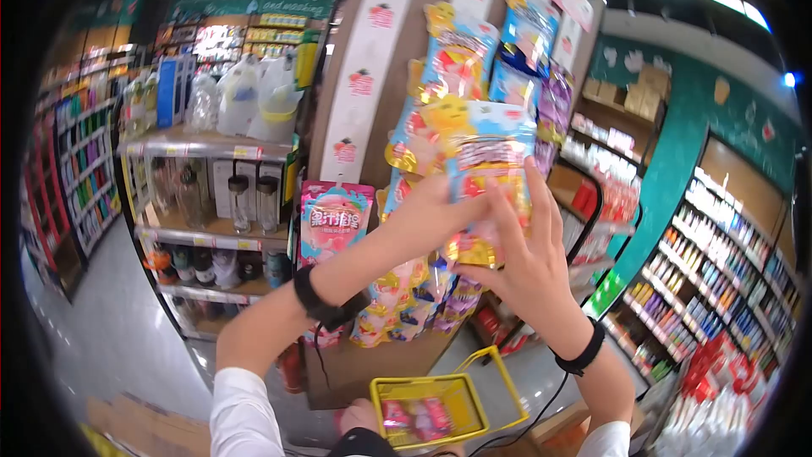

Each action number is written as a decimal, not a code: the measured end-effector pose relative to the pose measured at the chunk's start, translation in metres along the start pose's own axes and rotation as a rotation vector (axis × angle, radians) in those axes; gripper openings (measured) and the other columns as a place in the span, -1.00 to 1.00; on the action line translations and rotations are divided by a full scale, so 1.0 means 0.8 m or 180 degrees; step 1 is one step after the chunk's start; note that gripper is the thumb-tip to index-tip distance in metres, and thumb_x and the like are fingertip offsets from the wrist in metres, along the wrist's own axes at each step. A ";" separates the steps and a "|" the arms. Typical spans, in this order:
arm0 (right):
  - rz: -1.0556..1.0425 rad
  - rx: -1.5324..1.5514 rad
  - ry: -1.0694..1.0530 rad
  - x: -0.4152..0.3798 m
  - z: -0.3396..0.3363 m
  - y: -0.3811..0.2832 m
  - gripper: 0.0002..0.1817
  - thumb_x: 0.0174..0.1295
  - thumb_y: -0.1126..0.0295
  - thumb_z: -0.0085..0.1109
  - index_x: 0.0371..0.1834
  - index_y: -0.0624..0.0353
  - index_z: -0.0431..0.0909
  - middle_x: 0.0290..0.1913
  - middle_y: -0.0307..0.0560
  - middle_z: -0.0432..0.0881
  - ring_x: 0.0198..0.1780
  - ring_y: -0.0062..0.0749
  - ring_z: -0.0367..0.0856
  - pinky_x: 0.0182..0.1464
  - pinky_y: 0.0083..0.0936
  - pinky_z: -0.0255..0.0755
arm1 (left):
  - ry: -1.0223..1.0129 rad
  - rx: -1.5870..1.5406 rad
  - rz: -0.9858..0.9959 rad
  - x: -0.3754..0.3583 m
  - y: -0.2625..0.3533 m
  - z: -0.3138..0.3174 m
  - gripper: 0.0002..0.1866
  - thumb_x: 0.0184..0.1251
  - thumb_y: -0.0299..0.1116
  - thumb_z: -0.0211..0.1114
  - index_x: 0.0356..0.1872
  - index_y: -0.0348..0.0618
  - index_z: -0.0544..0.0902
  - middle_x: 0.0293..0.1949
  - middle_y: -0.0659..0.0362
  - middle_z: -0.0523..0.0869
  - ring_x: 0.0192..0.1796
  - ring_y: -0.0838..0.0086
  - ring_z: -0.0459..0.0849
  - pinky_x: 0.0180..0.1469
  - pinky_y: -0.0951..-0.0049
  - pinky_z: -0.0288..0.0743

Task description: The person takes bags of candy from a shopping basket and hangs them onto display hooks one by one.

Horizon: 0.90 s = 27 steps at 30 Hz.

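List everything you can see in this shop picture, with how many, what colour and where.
snack packet: one, blue and yellow, held by both hands at the rack
hanging snack packets: many, multicoloured, on the pillar rack
pink packet: one, left of the rack
basket: one, yellow, bottom centre, packets inside
bottles and jugs: several, clear and white, left shelves
shelved goods: many, multicoloured, right aisle
left hand: on the packet, black wristband
right hand: on the packet, black wristband

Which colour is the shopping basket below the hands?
Yellow; the shopping basket shows best in the head view.
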State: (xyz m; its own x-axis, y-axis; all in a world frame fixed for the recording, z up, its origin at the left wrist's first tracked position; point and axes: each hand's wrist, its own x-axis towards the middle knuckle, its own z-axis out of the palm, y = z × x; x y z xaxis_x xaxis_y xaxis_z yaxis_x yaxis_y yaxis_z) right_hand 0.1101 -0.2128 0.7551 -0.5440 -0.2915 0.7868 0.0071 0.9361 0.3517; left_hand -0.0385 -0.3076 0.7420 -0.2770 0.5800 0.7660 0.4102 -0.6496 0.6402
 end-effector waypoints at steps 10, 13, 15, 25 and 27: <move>-0.0190 -0.0771 0.1045 0.151 0.017 0.081 -0.09 -0.22 0.39 0.47 0.32 0.11 0.22 0.26 0.19 0.27 0.23 0.16 0.32 0.20 -0.09 0.30 | -0.0028 0.2769 0.1439 0.143 0.051 -0.092 -0.44 0.34 0.05 0.06 -0.06 -0.36 0.54 -0.14 -0.18 0.64 -0.04 0.04 0.63 0.00 0.24 0.47; -0.0100 -0.0941 0.0760 0.196 0.009 0.105 -0.19 -0.15 0.39 0.45 0.25 0.13 0.26 0.22 0.17 0.29 0.18 0.16 0.36 0.16 -0.12 0.36 | 0.0445 0.3806 0.1941 0.161 0.020 -0.125 -0.42 0.32 0.08 0.07 0.12 -0.22 0.49 0.10 -0.17 0.53 0.16 0.05 0.50 0.15 0.20 0.39; -0.0139 -0.1016 0.0692 0.220 0.013 0.118 -0.25 -0.12 0.39 0.44 0.21 0.14 0.28 0.21 0.16 0.30 0.16 0.17 0.38 0.13 -0.13 0.39 | 0.0525 0.4279 0.2229 0.157 -0.003 -0.136 -0.40 0.31 0.09 0.07 0.23 -0.11 0.44 0.25 -0.15 0.41 0.31 0.05 0.37 0.27 0.15 0.29; -0.0201 -0.0627 0.1252 0.294 0.076 0.140 -0.31 -0.09 0.43 0.41 0.18 0.14 0.32 0.19 0.11 0.38 0.18 0.13 0.37 0.19 -0.16 0.33 | 0.0496 0.4197 0.2122 0.135 -0.045 -0.144 -0.26 0.16 -0.17 0.29 0.40 0.08 0.23 0.41 -0.07 0.15 0.45 -0.03 0.10 0.44 0.08 0.05; -0.0279 -0.0638 0.1299 0.302 0.085 0.137 -0.31 -0.09 0.44 0.41 0.18 0.14 0.33 0.20 0.11 0.37 0.18 0.14 0.37 0.18 -0.16 0.34 | 0.0576 0.4250 0.2180 0.137 -0.051 -0.144 -0.25 0.15 -0.20 0.28 0.41 0.09 0.22 0.41 -0.06 0.16 0.45 -0.03 0.10 0.44 0.09 0.04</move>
State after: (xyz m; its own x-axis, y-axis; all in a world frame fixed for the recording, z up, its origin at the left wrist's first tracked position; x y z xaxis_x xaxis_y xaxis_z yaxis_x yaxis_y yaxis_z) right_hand -0.0776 -0.1671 0.9489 -0.1753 -0.4590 0.8710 0.1599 0.8596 0.4852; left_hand -0.1853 -0.2741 0.8066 0.2299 0.2279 0.9462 0.9382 0.2066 -0.2777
